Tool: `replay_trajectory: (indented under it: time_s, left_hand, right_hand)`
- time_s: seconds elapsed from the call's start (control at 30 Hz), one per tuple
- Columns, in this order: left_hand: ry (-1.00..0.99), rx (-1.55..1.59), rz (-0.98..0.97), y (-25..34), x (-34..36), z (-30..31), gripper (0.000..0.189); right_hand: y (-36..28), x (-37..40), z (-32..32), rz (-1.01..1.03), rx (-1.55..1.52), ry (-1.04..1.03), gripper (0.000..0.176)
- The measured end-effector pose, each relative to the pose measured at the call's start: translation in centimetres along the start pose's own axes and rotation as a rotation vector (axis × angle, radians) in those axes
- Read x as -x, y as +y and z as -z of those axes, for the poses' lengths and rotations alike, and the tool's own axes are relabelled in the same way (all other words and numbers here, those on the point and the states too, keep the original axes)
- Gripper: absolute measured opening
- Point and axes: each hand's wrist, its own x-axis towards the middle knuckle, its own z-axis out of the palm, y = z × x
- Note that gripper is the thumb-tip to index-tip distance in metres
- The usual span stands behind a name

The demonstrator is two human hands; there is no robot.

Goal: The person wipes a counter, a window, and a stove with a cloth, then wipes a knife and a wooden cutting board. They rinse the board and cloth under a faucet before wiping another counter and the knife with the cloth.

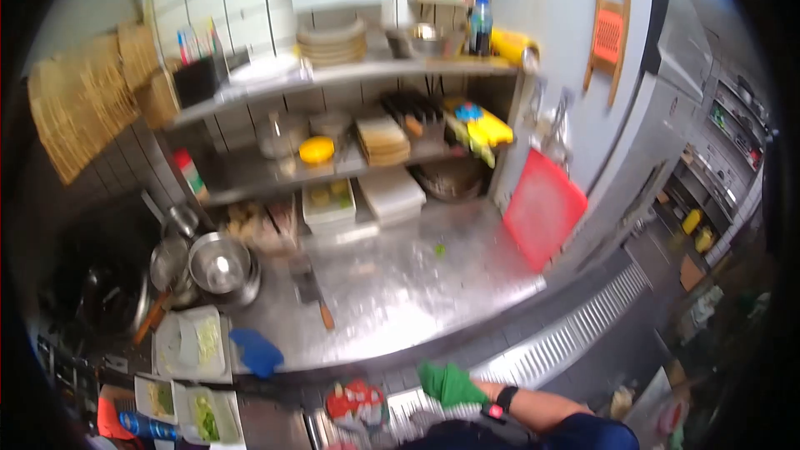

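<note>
Below the steel counter (400,283), one green-gloved hand (450,383), probably right, grip unclear; one cleaver (310,287) beyond.

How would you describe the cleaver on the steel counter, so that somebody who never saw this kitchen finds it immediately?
Find the wide steel counter below the shelves. On its left part, just right of the stacked steel bowls, the cleaver lies flat, its brown handle pointing toward the front edge. It is the only knife on the bare steel, unlike the blue cloth nearby.
</note>
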Motion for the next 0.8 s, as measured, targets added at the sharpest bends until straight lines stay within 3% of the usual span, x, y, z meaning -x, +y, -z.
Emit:
replay_trajectory:
  time_s: [0.07,0.13,0.33,0.5,0.6,0.8]
  left_hand:
    - [-0.073,-0.050,-0.069,0.7,-2.1,2.3,0.032]
    - [-0.079,-0.039,-0.197,1.4,-4.5,2.9,0.022]
    - [-0.135,-0.098,-0.121,4.0,-7.3,1.0,0.027]
    - [-0.183,-0.174,-0.110,3.9,-9.5,-4.4,0.028]
    - [-0.143,-0.242,-0.111,3.3,-12.0,-8.5,0.029]
    - [-0.085,-0.264,-0.087,3.6,-17.3,-18.7,0.033]
  right_hand:
    - [-0.4,0.7,-2.2,0.047,-0.013,0.099,0.025]
    - [-0.5,1.5,-3.6,0.056,-0.038,0.231,0.025]
    - [1.8,6.0,-1.1,0.090,-0.077,0.747,0.025]
    - [5.4,6.8,7.6,0.154,0.032,1.143,0.025]
    - [8.0,5.1,14.6,0.151,0.109,1.247,0.025]
    - [15.0,-2.6,25.3,-0.247,0.590,1.408,0.023]
